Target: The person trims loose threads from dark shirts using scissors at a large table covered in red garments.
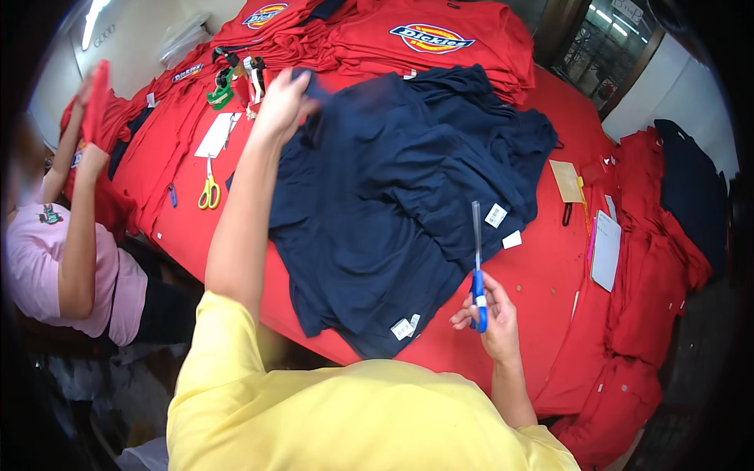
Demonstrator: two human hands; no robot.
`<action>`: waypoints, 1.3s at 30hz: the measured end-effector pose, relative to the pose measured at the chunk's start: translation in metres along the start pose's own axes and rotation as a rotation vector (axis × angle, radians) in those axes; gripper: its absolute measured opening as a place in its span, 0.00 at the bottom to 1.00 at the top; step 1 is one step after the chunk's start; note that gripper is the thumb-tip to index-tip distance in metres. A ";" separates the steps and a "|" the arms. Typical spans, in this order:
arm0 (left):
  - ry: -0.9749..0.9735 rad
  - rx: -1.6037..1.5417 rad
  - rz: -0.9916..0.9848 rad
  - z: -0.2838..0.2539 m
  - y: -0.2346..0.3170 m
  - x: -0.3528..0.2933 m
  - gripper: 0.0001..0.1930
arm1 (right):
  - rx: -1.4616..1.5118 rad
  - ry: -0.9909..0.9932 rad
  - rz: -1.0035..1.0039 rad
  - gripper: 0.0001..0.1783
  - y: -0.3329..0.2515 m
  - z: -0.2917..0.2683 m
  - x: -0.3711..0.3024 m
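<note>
Navy garments (369, 180) lie heaped across the middle of the red-covered table, with white tags (404, 326) on their near and right parts. My left hand (284, 106) is raised over the far left of the heap, its fingers closed on an edge of navy cloth that is blurred by motion. At the near right, my right hand (496, 314) holds scissors (479, 298) with blue handles. Their blades point away from me and look closed, beside a white tag (496, 216) on the cloth.
Red shirts (440, 39) are piled at the back, more red garments (648, 259) at the right. Yellow-handled scissors (209, 192), a white paper (217, 135) and a green tape dispenser (221, 90) lie left. A notepad (605, 250) lies right. A co-worker in pink (78, 267) lifts red cloth.
</note>
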State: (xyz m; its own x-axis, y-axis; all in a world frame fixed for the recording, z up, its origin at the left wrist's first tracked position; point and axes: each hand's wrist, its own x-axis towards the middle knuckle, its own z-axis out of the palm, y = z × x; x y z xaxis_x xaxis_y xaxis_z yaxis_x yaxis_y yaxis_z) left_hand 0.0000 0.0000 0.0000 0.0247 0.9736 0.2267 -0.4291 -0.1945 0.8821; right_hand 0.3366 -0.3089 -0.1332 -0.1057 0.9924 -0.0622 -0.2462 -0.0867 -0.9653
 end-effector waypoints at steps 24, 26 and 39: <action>0.240 1.189 -0.067 -0.116 -0.139 -0.012 0.43 | -0.574 0.075 -0.576 0.40 0.079 0.130 0.166; 0.249 1.214 0.020 -0.118 -0.145 -0.006 0.36 | -0.172 -0.083 -0.169 0.40 0.058 0.113 0.151; 0.099 1.728 0.299 0.019 -0.038 0.105 0.29 | -0.317 0.707 -0.569 0.34 -0.088 -0.115 0.125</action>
State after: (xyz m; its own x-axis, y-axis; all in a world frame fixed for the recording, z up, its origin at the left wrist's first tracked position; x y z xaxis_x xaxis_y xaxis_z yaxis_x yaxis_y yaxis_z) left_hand 0.0357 0.1071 -0.0021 0.0530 0.8742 0.4827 0.9583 -0.1805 0.2216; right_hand 0.4557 -0.1671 -0.0851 0.5805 0.7101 0.3985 0.2017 0.3487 -0.9153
